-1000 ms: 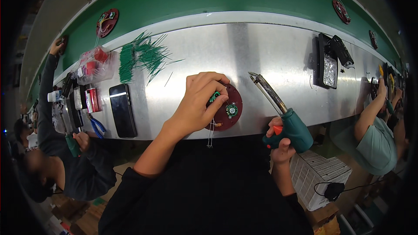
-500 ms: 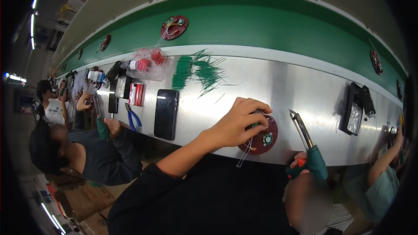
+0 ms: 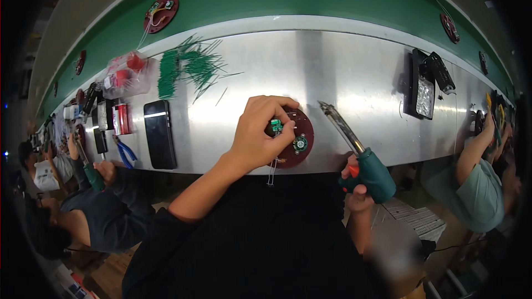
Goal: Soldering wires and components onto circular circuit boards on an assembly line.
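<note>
My left hand [image 3: 260, 133] rests over a dark red round disc [image 3: 302, 125] at the bench's front edge. Its thumb and fingers are pinched together above the disc; what they hold, if anything, is hidden. Beside the fingers a small green circuit board [image 3: 276, 125] shows, partly covered. A round green component [image 3: 300, 144] sits on the disc, and thin pale wires [image 3: 271, 173] hang off its near side. My right hand [image 3: 359, 196] grips a green soldering gun [image 3: 377, 177] with a red trigger. Its metal tip points up and left, just right of the disc, not touching it.
Left on the metal bench [image 3: 266, 72] are a black phone [image 3: 159, 134], blue-handled pliers [image 3: 125, 152], green wire pieces [image 3: 191, 66] and a plastic bag [image 3: 126, 75]. A black tray [image 3: 419, 86] stands right. More discs [image 3: 161, 15] lie on the green strip behind. Co-workers sit on both sides.
The head view has shifted, so the bench things appear further left and higher. The soldering gun's tip is slightly closer to the disc. My left hand stays over the disc.
</note>
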A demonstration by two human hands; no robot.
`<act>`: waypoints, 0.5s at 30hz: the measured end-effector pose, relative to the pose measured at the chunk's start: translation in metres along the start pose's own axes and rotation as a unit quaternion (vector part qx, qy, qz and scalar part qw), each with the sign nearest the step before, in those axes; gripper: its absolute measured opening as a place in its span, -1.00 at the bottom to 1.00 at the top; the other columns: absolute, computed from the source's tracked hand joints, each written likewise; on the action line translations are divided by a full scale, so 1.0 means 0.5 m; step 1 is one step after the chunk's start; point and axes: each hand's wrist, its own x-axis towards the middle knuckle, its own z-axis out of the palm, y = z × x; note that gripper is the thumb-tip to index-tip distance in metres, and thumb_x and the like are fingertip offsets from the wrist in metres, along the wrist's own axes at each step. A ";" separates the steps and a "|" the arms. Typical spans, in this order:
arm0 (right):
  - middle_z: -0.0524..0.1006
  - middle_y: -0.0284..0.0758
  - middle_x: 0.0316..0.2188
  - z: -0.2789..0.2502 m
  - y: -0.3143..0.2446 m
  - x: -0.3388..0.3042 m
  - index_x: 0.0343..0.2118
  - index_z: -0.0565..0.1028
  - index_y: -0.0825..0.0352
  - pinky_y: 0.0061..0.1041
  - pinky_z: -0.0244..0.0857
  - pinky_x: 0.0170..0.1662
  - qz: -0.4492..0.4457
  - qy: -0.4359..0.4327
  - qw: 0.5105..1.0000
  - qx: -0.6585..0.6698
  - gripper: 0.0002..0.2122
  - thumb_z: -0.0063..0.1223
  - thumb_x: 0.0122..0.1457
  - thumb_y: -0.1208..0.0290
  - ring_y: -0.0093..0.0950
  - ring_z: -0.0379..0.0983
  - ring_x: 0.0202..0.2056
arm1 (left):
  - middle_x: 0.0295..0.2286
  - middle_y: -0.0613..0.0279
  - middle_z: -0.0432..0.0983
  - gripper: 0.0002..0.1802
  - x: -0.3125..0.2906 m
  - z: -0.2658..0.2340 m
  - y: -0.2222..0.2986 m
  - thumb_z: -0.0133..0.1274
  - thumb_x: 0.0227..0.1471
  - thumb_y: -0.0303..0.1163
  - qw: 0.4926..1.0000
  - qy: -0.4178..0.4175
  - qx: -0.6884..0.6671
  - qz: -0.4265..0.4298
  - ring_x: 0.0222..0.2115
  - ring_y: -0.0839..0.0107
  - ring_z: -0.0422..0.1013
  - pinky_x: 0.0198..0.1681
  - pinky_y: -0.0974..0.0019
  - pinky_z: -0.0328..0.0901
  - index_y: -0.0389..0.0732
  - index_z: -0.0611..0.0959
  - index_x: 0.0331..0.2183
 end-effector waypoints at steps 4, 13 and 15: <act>0.58 -0.30 -0.47 -0.014 0.024 -0.015 -0.24 0.62 0.49 -0.54 0.41 -0.37 -0.005 -0.033 0.998 0.045 -0.35 0.19 0.23 -0.24 -0.47 0.52 -0.40 | -0.17 0.18 0.71 -0.83 -0.006 0.010 -0.011 0.23 -0.09 -0.57 1.000 0.007 0.000 0.000 -0.15 0.26 0.49 -0.01 0.24 0.33 -0.20 0.53 -0.47; 0.55 -0.36 -0.53 -0.012 0.021 0.001 -0.36 0.62 0.43 -0.46 0.40 -0.32 -0.019 -0.069 0.997 0.009 -0.44 0.23 0.25 -0.15 -0.40 0.51 -0.32 | -0.21 0.18 0.73 -0.81 -0.005 0.018 -0.009 0.23 -0.13 -0.59 1.000 0.023 0.008 -0.010 -0.19 0.27 0.52 -0.04 0.25 0.35 -0.21 0.50 -0.51; 0.55 -0.37 -0.53 -0.013 0.024 0.001 -0.35 0.62 0.43 -0.45 0.40 -0.32 -0.018 -0.073 0.997 0.006 -0.45 0.24 0.24 -0.15 -0.40 0.51 -0.32 | -0.22 0.17 0.73 -0.81 -0.005 0.017 -0.011 0.22 -0.13 -0.59 1.000 0.023 0.010 -0.009 -0.19 0.27 0.52 -0.04 0.25 0.36 -0.21 0.49 -0.51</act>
